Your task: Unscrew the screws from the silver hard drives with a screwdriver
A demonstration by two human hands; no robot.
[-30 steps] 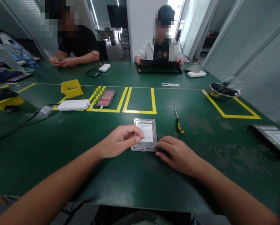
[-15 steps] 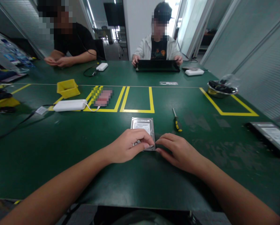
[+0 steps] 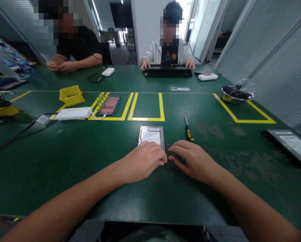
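A silver hard drive [image 3: 152, 133] with a white label lies flat on the green table [image 3: 90, 151], just in front of me. My left hand [image 3: 142, 161] rests on its near half, fingers curled together over the near right corner, hiding that part. My right hand [image 3: 194, 159] lies on the table beside that same corner, fingers slightly apart and bent, fingertips almost meeting my left hand's. It holds nothing that I can see.
A yellow-handled screwdriver [image 3: 188, 129] lies right of the drive. A white adapter [image 3: 72, 113], a yellow bin [image 3: 71, 95] and yellow tape boxes lie beyond. A metal bowl [image 3: 237, 94] and a flat device [image 3: 289, 143] are at the right. Two people sit across the table.
My left hand has slid from the drive's left side onto its near half and right corner. My right hand stays at that corner. The view shifted slightly.
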